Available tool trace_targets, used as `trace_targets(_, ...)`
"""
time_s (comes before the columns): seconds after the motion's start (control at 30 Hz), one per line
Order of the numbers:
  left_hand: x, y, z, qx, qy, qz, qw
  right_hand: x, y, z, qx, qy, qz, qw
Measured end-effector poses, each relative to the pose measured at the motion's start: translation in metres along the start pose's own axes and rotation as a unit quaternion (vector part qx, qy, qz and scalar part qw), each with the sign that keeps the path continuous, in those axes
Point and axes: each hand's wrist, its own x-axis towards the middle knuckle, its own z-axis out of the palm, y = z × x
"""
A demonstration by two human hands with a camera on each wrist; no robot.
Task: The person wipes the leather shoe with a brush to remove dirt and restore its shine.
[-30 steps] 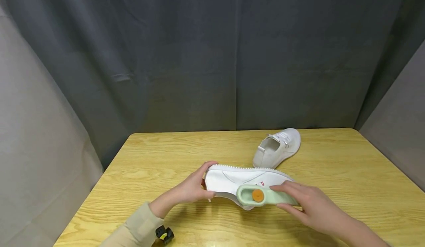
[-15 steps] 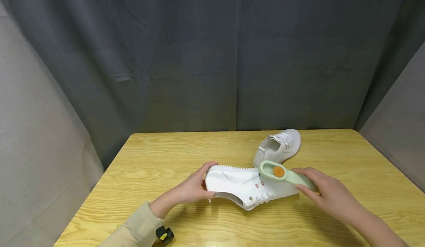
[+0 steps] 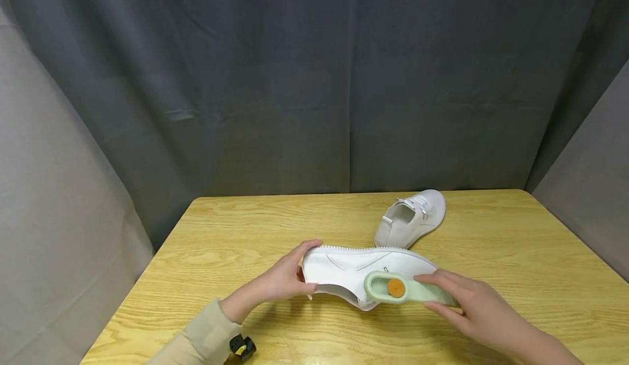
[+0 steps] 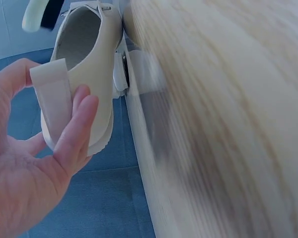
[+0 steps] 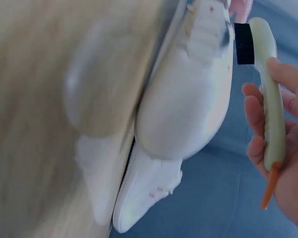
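Observation:
A white sneaker (image 3: 344, 264) lies on its side on the table, ridged sole facing away and toe to the right. At its heel, my left hand (image 3: 280, 283) grips it with thumb and fingers; the left wrist view shows these fingers around the heel tab (image 4: 53, 94). My right hand (image 3: 474, 305) holds a pale green brush (image 3: 429, 293) by its handle. The brush head, with an orange round knob (image 3: 396, 287), overlaps the sneaker's upper and lace area in the head view. In the right wrist view, black bristles (image 5: 244, 44) point at the sneaker's side.
A second white sneaker (image 3: 415, 217) stands upright behind the first, its toe to the back right. The wooden table (image 3: 236, 217) is backed by a dark curtain (image 3: 275, 92). A small black device (image 3: 243, 347) sits by the left sleeve.
The brush swung up and right toward the sole edge half a second ago, and is now back lower, over the upper near the laces. The left hand and sneaker stay nearly still.

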Motion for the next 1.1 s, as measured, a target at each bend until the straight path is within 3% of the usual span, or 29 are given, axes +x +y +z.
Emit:
trace_targets(0.2,0.000,0.000,0.000,0.008,0.003,0.002,1.0000,-0.002,0.004,0.002,-0.014,-0.014,0.015,1.000)
trace_targets(0.43,0.000,-0.001,0.000,0.005,0.003,-0.005,1.0000,-0.007,0.035,-0.016,-0.044,0.013,0.138,0.989)
trace_targets(0.53,0.000,-0.002,0.000,0.010,0.003,-0.008,0.9999,-0.008,0.042,-0.022,-0.055,0.024,0.165,0.985)
trace_targets(0.67,-0.001,-0.002,0.000,0.009,0.001,-0.011,0.9999,-0.009,0.037,-0.022,-0.041,0.031,0.134,0.990)
trace_targets(0.83,-0.001,-0.001,-0.001,0.006,0.001,-0.015,0.9999,-0.006,0.019,-0.012,0.001,0.030,0.048,0.998)
trace_targets(1.0,-0.001,-0.001,-0.001,0.001,-0.001,-0.019,0.9998,-0.005,0.003,0.002,0.012,0.008,-0.015,1.000)
trace_targets(1.1,0.000,-0.001,0.000,-0.001,-0.003,-0.020,0.9998,-0.008,0.002,0.005,0.002,-0.005,-0.012,1.000)
